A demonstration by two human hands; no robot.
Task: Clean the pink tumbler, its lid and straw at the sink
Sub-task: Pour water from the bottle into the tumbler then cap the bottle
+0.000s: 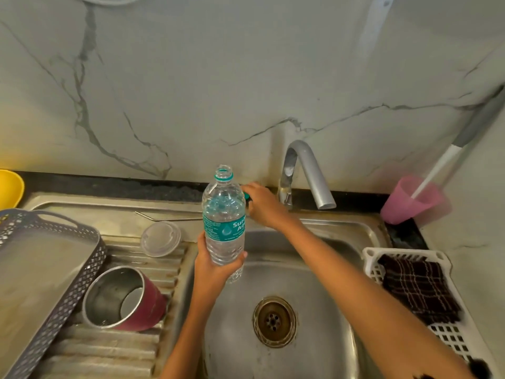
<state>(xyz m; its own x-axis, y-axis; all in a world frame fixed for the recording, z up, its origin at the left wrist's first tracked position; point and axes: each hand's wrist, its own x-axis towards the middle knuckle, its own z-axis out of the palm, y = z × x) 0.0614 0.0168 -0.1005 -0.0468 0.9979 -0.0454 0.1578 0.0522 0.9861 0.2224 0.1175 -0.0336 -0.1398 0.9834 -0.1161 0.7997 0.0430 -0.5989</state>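
Left hand (216, 266) clamps the uncapped clear plastic water bottle (224, 220) upright over the steel sink (322, 285), presumably for pouring; right hand (262, 205), closed on its teal cap (247, 196), parks it far.

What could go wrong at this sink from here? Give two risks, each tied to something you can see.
1. The water bottle is uncapped and held over the basin by the left hand alone; a slip could spill it.
2. The pink tumbler lies on its side on the ridged drainboard, so it might roll if bumped. The metal straw lies loose near the sink's back edge, easily knocked.
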